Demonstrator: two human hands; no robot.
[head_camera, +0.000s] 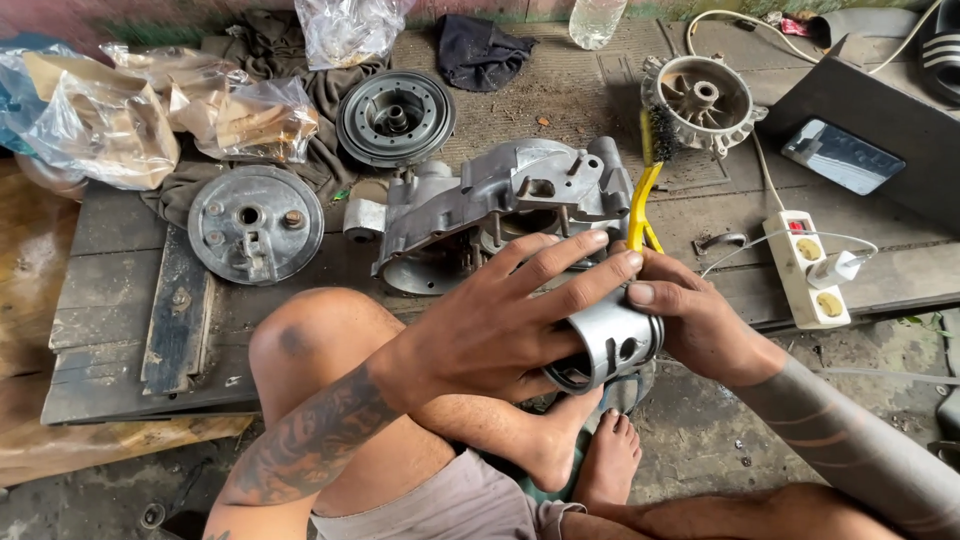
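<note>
Just right of the frame's centre, both hands close on a piston (608, 345) — a short silver metal cylinder with a round pin hole in its side, its open end turned toward the lower left. From the left, the left hand (500, 325) lies over it, fingers spread long across the top and the thumb tucked under. From the right, the right hand (700, 320) grips its closed end, thumb pressed flat on the upper edge. The piston is held in the air above the person's bare feet (600, 455), clear of the boards.

Behind the hands, at the middle of the frame, a grey engine case (500, 205) lies on a dark wooden platform (120, 300). A yellow-handled brush (645, 195) stands against the case's right side, its bristles uppermost. Left of the case rests a flat round plate (255, 222), and above that a ribbed pulley (395, 118) sits on a dark cloth. Upper right of centre lies a finned rotor (703, 100). At the right edge of the platform — a white power strip (815, 270) with a plug in it, and beyond it a phone (842, 156) on a black box. Crumpled plastic bags (110, 115) fill the upper left.
</note>
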